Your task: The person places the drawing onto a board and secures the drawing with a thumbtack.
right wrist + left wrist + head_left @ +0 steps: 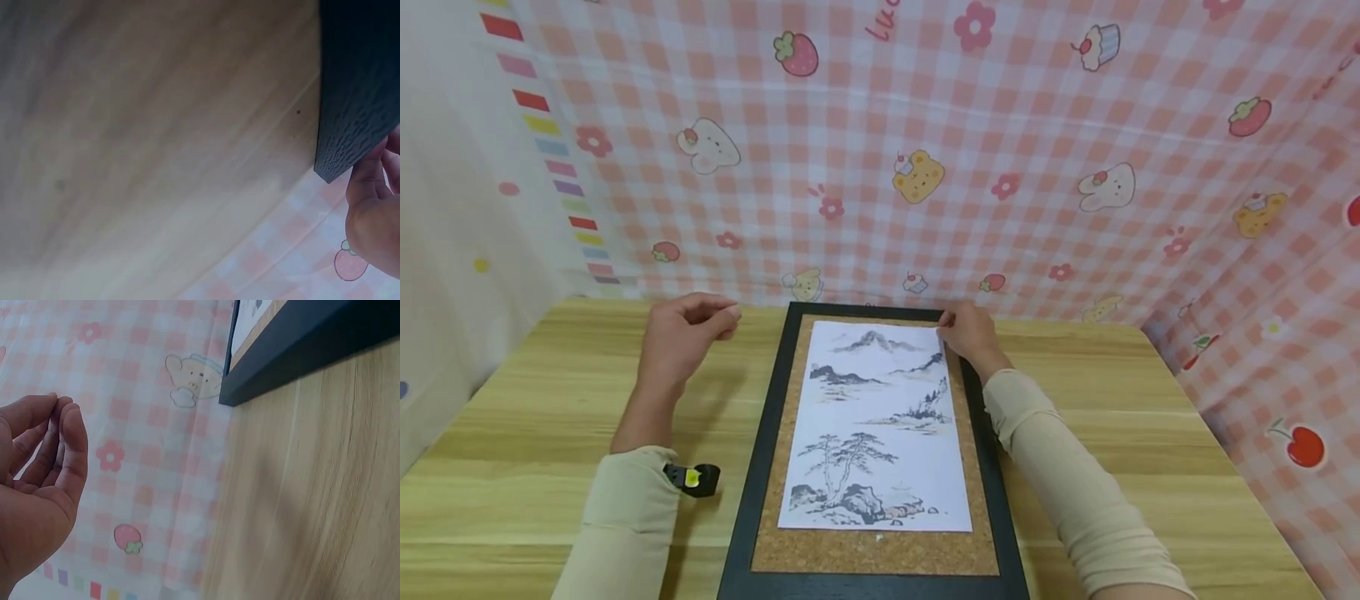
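Observation:
A sheet printed with an ink landscape (pixel 880 400) lies upright-facing on a cork board (pixel 876 554) with a black frame (pixel 775 392). My right hand (pixel 973 333) is at the sheet's top right corner, its curled thumb and fingertips pinching there. In the right wrist view that hand (pixel 375 206) is partly hidden behind the frame's dark side (pixel 359 81). To the left of the frame my left hand (pixel 688 333) is raised above the table, fingers bent and thumb tip meeting them. Nothing shows between those fingertips in the left wrist view of the hand (pixel 47 456).
The board lies on a wood-grain table (pixel 1150 467). Behind it hangs a pink checked cloth (pixel 850 125), close to the frame's far edge, and more cloth (pixel 1292 333) closes off the right side. A black wrist device (pixel 696 479) sits by the left sleeve.

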A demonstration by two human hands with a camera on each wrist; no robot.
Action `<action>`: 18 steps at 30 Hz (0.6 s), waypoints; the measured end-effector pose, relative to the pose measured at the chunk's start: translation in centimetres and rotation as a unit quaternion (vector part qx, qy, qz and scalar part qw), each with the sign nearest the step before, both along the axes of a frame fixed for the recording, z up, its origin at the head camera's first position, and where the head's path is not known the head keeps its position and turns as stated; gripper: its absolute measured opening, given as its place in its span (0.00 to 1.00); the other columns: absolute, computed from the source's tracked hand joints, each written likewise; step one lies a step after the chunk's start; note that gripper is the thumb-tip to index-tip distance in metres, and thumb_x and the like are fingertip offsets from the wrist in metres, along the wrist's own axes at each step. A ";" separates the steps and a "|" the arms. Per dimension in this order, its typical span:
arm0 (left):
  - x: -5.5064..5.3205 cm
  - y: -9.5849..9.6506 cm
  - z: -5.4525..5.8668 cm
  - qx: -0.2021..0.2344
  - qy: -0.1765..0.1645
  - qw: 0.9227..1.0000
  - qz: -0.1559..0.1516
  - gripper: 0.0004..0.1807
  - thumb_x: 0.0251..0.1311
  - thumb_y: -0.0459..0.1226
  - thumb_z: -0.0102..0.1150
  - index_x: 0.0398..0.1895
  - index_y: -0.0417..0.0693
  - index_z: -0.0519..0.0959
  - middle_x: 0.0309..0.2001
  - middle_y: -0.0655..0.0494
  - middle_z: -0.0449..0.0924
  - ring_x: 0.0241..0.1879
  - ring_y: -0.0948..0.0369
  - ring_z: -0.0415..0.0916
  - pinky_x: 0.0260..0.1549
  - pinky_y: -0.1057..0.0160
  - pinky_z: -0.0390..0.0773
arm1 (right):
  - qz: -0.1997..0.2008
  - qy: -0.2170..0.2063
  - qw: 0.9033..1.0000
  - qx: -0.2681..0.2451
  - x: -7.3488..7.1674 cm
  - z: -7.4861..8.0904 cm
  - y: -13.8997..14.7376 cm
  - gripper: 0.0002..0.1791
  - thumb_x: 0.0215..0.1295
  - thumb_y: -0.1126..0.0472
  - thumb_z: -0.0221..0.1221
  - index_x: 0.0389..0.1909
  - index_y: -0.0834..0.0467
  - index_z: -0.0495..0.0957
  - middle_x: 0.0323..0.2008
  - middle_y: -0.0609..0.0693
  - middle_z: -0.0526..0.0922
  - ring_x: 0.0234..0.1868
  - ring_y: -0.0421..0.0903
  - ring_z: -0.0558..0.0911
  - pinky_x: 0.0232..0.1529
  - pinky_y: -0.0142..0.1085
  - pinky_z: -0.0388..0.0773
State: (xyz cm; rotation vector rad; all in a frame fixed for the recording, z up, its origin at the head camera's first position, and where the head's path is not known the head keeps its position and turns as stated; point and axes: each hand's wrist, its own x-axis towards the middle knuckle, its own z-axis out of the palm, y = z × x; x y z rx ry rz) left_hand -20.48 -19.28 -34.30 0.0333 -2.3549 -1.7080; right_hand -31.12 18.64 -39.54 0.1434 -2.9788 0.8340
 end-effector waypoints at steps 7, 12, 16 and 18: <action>-0.4 1.4 -0.1 0.038 0.003 0.999 -0.039 0.19 0.68 0.39 0.65 0.50 0.29 0.82 0.33 0.62 0.83 0.34 0.65 0.81 0.39 0.67 0.83 | 0.008 -0.002 0.997 -0.080 -0.2 -0.5 0.8 0.02 0.64 0.69 0.65 0.34 0.65 0.84 0.33 0.58 0.84 0.29 0.50 0.84 0.32 0.39 0.84; -0.5 2.1 0.1 0.050 0.000 0.997 -0.058 0.19 0.67 0.39 0.67 0.49 0.29 0.82 0.34 0.60 0.83 0.35 0.63 0.82 0.40 0.67 0.83 | 0.010 -0.029 0.991 -0.131 -0.3 -0.6 1.3 0.04 0.64 0.69 0.66 0.35 0.67 0.83 0.34 0.58 0.84 0.28 0.47 0.84 0.33 0.37 0.84; -0.6 2.7 0.4 0.063 -0.005 0.995 -0.071 0.19 0.66 0.40 0.68 0.49 0.30 0.82 0.36 0.59 0.84 0.35 0.63 0.83 0.41 0.66 0.84 | 0.004 -0.044 0.987 -0.156 -0.3 -0.4 1.6 0.05 0.65 0.68 0.67 0.37 0.68 0.84 0.34 0.59 0.84 0.28 0.45 0.83 0.33 0.35 0.84; -0.8 3.0 0.4 0.073 -0.007 0.994 -0.080 0.19 0.66 0.40 0.67 0.50 0.30 0.82 0.36 0.59 0.84 0.35 0.63 0.83 0.41 0.65 0.84 | 0.004 -0.048 0.986 -0.163 -0.3 -0.4 1.7 0.06 0.65 0.67 0.67 0.37 0.68 0.84 0.34 0.58 0.84 0.28 0.45 0.83 0.33 0.35 0.84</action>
